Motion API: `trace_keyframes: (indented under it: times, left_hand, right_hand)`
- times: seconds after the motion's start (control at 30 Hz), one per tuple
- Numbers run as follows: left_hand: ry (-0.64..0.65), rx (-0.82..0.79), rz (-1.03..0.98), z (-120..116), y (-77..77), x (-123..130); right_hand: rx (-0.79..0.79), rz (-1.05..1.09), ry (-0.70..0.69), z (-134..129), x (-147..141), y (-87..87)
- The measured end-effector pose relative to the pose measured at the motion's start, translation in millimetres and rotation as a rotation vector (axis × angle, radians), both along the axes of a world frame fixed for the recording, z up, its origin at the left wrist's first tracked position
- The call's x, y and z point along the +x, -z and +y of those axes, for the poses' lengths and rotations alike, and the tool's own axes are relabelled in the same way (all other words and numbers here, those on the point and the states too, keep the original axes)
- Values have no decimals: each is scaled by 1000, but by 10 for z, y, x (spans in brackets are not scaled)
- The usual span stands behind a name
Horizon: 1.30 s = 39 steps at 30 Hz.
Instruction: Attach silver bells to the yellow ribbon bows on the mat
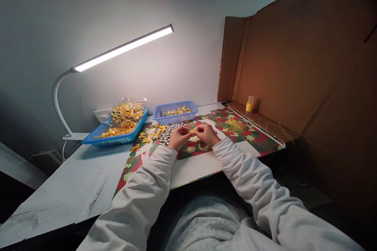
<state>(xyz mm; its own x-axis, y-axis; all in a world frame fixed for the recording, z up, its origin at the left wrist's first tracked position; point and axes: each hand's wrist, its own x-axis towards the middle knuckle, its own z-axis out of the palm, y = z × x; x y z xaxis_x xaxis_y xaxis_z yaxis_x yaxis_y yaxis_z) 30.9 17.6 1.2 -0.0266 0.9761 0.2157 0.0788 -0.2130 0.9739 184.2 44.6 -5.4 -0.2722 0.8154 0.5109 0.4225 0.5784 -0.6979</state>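
Observation:
My left hand (178, 137) and my right hand (207, 135) meet over the patterned sheet, fingers pinched. Between them they hold a small yellow ribbon bow (192, 131), partly hidden by the fingertips. Just left of my left hand lies a heap of small silver bells (169, 133). Beside the bells are loose yellow bows (151, 133), with one single bow (134, 148) nearer the sheet's left edge. A tangle of thin yellow cords (235, 125) rests to the right of my right hand.
A blue basket (110, 141) at the left overflows with yellow bows and silver bells. Behind my hands stands a lavender basket (176, 118) with several bows. A lit lamp (123, 47) reaches over the table. Cardboard (294, 55) walls the right side, near a small yellow bottle (249, 105).

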Motion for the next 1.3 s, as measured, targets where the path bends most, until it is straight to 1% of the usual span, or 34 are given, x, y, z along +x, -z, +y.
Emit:
trace_keyframes:
  times: [0.17, 0.4, 0.47, 0.57, 0.6, 0.63, 0.67, 0.73, 0.77, 0.83, 0.97, 1.03, 1.1, 1.2, 1.3]
  left_hand:
    - [-15, 3, -43, 18, 35, -9]
    - [-23, -45, -94, 26, 43, -14]
    - [-41, -60, -93, 36, 45, -17]
    - [-91, -77, -89, 53, 46, -30]
    - [-106, -79, -88, 56, 44, -34]
    - [-116, -78, -86, 57, 41, -38]
    - [-121, -73, -86, 54, 37, -39]
    - [-110, -64, -84, 41, 26, -35]
    - [-102, -65, -81, 30, 19, -29]
    - [-74, -91, -60, 7, 5, -11]
    - [22, -216, 8, -29, -19, 28]
    - [57, -264, 20, -36, -25, 38]
    - [72, -287, 21, -36, -25, 40]
    - [92, -302, 15, -28, -15, 34]
    - [103, -306, 9, -15, 2, 25]
  right_hand:
    - [-8, 22, -15, 8, -21, 36]
    - [0, 24, -29, 10, -50, 66]
    - [6, 25, 7, -3, -46, 52]
    - [23, 21, 120, -33, -27, 20]
    - [19, 16, 128, -44, -21, 12]
    - [6, 13, 102, -53, -19, 6]
    - [-11, 14, 47, -60, -19, 4]
    - [-34, 29, -78, -66, -29, 6]
    - [-34, 37, -107, -65, -35, 10]
    - [-15, 22, -75, -55, -42, 21]
    - [15, -160, 66, -34, -24, 37]
    - [-11, -230, 124, -33, -12, 40]
    - [-48, -251, 162, -37, -6, 42]
    - [-74, -217, 173, -36, -7, 44]
    - [-130, -162, 113, -22, -12, 52]
